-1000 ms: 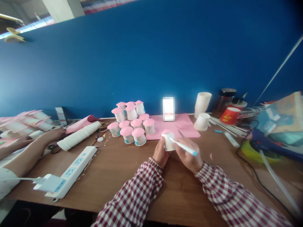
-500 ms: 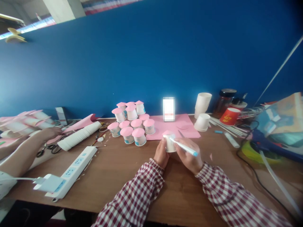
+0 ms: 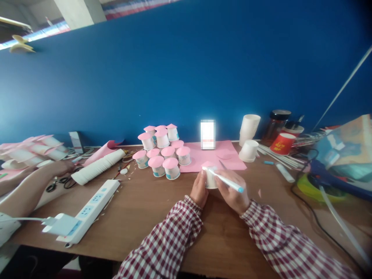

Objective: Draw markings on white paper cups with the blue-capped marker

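Observation:
My left hand [image 3: 199, 190] is wrapped round a small white paper cup with a pink lid [image 3: 209, 176], holding it just above the wooden table [image 3: 162, 217]. My right hand [image 3: 232, 192] grips a white pen with a blue end [image 3: 224, 179], and the pen's tip rests on the cup's side. Behind the cup lies a pink paper sheet [image 3: 213, 155]. Left of it stands a pile of several pink-lidded cups [image 3: 161, 152].
Another person's arm [image 3: 29, 190] reaches in at the left near scissors [image 3: 58, 182] and a long stack of white cups [image 3: 97, 166]. A white power strip [image 3: 84, 213] lies front left. Stacked white cups [image 3: 249, 130], a red cup [image 3: 281, 142], white sticks and cables crowd the right.
My hands, cup and pen have barely shifted. The other person's hand at the left has drawn back a little from the pink paper toward the scissors.

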The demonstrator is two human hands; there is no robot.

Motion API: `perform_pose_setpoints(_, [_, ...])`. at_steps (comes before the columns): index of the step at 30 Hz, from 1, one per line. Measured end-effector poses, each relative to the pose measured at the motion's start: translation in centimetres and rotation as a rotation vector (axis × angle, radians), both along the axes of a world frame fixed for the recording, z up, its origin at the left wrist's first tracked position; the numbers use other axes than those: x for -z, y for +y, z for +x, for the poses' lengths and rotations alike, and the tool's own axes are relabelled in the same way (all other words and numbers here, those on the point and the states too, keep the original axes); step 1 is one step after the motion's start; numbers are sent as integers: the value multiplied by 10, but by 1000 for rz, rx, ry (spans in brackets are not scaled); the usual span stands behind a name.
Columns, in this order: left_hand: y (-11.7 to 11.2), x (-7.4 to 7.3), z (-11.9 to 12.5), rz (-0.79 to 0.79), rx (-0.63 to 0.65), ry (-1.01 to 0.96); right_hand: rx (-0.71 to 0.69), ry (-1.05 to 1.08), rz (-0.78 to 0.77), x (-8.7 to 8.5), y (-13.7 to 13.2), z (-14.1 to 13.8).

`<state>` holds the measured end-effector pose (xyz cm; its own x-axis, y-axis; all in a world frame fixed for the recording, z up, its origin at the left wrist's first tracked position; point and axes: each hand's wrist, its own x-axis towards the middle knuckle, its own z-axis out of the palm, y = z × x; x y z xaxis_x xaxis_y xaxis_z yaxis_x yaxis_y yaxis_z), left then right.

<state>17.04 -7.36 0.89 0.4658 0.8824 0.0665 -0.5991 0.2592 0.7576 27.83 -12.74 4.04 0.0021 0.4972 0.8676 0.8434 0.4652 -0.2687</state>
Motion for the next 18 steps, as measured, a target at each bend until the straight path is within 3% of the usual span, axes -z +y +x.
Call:
perform_pose_setpoints(7, [1, 3, 0, 71, -28, 61, -21, -1, 3, 0, 0, 0])
perform_pose_setpoints(18, [2, 3, 0, 24, 3, 7, -20, -2, 11, 1, -1, 4])
